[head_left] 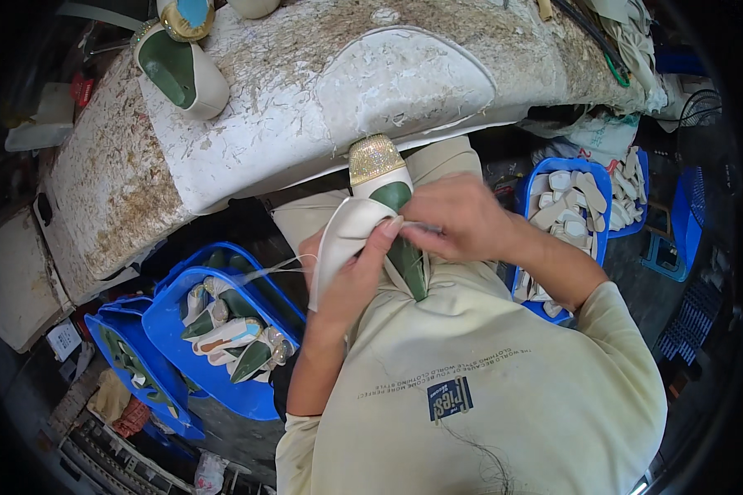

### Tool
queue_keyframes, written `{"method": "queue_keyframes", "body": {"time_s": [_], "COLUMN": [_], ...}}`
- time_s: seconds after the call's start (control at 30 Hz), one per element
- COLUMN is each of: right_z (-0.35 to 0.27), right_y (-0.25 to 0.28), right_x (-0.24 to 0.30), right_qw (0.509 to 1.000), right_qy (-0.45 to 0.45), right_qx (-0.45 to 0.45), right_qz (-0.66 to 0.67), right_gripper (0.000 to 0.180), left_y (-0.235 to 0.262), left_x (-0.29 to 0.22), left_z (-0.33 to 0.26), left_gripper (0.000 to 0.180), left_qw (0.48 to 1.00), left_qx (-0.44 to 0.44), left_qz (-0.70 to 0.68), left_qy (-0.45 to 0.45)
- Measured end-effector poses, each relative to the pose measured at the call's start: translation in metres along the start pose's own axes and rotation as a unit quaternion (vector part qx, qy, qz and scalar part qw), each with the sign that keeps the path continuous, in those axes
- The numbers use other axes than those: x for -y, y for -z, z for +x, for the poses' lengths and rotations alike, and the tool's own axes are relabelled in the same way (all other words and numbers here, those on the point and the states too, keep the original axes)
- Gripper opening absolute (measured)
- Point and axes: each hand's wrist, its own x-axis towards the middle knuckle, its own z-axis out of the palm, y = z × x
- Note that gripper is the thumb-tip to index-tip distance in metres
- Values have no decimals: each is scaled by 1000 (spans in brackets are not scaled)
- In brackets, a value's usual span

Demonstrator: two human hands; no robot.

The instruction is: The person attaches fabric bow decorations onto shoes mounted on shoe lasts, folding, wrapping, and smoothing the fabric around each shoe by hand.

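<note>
- gripping a cream and green shoe upper (380,219) in the lap, just below the near edge of the crusty white workbench (248,124), glittery gold toe toward it
- left hand (351,276) fingers curled shut round the cream lining
- right hand (458,219) pinching tight at the upper's edge
- blue basket of shoe parts (223,330) off left, blue basket of insoles (565,206) off right

Three blue baskets (223,272) — two hands (462,219)

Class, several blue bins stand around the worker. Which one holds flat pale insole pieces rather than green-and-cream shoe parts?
The blue bin on the person's right, beside the right hand. It is filled with flat pale insoles, while the bins on the left hold green-and-cream shoe parts.
</note>
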Motion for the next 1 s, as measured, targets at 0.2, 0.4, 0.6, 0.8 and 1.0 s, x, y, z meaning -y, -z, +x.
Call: {"method": "queue_keyframes", "body": {"time_s": [0.2, 0.4, 0.6, 0.8, 1.0], "right_z": [-13, -29, 11, 41, 41], "right_y": [24, 10, 33, 56, 60], "right_x": [21, -21, -29, -54, -57], "right_qw": [970, 600, 922, 995, 982], "right_qy": [-126, -324, -230, -79, 8], "right_qx": [97, 193, 68, -54, -97], "right_qz": [184, 706, 303, 32, -159], "right_gripper": [18, 23, 20, 23, 29], "left_y": [-1, -1, -7, -32, -44], "left_x": [-6, -29, 37, 54, 67], "left_z": [8, 10, 37, 67, 80], "left_gripper": [8, 26, 15, 10, 24], "left_qw": [964, 941, 983, 977, 987], "left_qx": [94, 164, 53, -114, -108], "left_qz": [8, 14, -97, -171, -108], "left_qy": [-248, -296, -144, -59, -58]}}
